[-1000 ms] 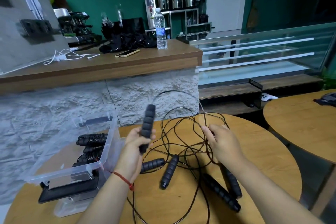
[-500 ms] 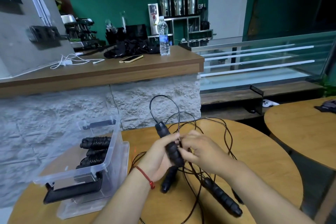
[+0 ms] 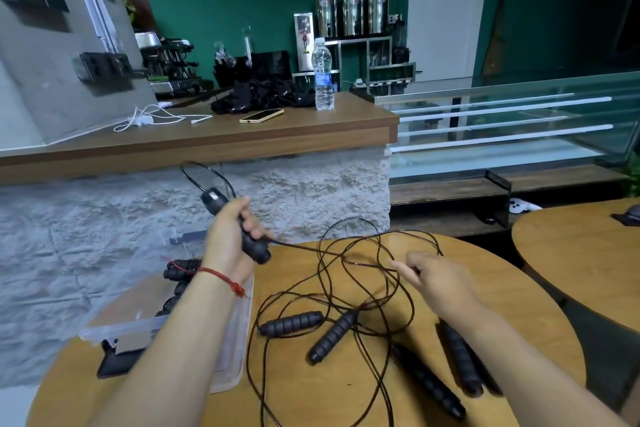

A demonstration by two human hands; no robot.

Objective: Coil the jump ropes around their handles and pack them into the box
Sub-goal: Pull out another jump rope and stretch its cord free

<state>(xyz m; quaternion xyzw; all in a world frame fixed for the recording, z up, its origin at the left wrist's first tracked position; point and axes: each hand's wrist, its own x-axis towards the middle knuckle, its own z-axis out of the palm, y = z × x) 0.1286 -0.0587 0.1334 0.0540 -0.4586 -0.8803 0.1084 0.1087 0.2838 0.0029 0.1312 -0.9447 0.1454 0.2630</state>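
Black foam handle (image 3: 257, 250) in the left hand (image 3: 228, 236) has swung up and out toward the 10 o'clock edge of the round wooden counter (image 3: 519, 288); half a second earlier both hands met on it near the centre. The right hand (image 3: 436, 282) has pulled away to 3 o'clock, and one strand of the thin black cord (image 3: 329, 253) now runs nearly straight between the two. The left hand's fingers are wrapped round the middle of the handle, which tilts with its cord end up and to the left; a red string (image 3: 221, 276) circles that wrist. The right hand lies low over the counter, back upward, its fingers lightly curled and pinching the cord at their tips. The rest of the cord sprawls in loose loops across the centre, over four loose handles (image 3: 291, 322) lying from 6 to 4 o'clock. The clear plastic box (image 3: 239, 340) stands at 8 o'clock, partly behind the left forearm, with coiled ropes (image 3: 181, 267) inside.
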